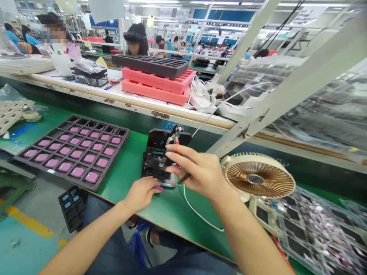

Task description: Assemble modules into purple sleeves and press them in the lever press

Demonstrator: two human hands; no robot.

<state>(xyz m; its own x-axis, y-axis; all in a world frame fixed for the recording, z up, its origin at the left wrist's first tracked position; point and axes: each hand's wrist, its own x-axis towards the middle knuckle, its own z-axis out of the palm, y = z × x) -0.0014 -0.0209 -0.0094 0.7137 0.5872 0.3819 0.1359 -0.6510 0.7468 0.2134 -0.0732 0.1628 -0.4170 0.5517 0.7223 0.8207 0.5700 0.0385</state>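
One purple piece (158,188), visible length crosswise, lies at the near edge of the black fixture (151,140), pinched by fingers of the left hand (142,193); the right hand (202,173) curls beside the red-handled clamp (177,140), grip undeterminable.

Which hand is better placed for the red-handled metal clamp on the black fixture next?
Likely the right hand: its fingers are at the red-handled metal clamp, though a slim dark object shows below them. The left hand is lower, by the front edge of the black fixture, holding a purple rounded piece.
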